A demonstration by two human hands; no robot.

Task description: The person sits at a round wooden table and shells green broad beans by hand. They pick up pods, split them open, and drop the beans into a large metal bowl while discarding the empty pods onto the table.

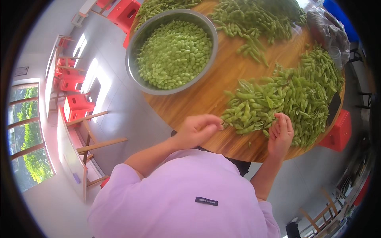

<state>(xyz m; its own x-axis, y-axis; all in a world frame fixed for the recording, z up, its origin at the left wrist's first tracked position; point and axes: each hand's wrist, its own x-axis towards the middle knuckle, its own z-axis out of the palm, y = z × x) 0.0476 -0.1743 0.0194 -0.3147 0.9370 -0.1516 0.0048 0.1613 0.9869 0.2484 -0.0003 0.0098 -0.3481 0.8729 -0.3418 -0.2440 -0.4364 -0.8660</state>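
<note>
My left hand [198, 131] is curled over the wooden table [187, 108], its thumb and fingertips close together at the left edge of a heap of green soybean pods [300, 98]. Whether those fingers pinch anything is hidden. At the heap's near side, my right hand [280, 134] is raised with bent fingers close together, and nothing in it can be made out clearly. Beyond my left hand stands a round metal bowl [172, 91], holding many shelled green beans [175, 56]. A few loose pods lie just above my left fingertips.
More pods [256, 20] are heaped at the table's far side. A clear plastic bag [330, 32] and a transparent cup [335, 53] sit at the far right. Red plastic stools [337, 131] surround the table. Wooden-legged furniture [102, 145] stands left, near a window [29, 131].
</note>
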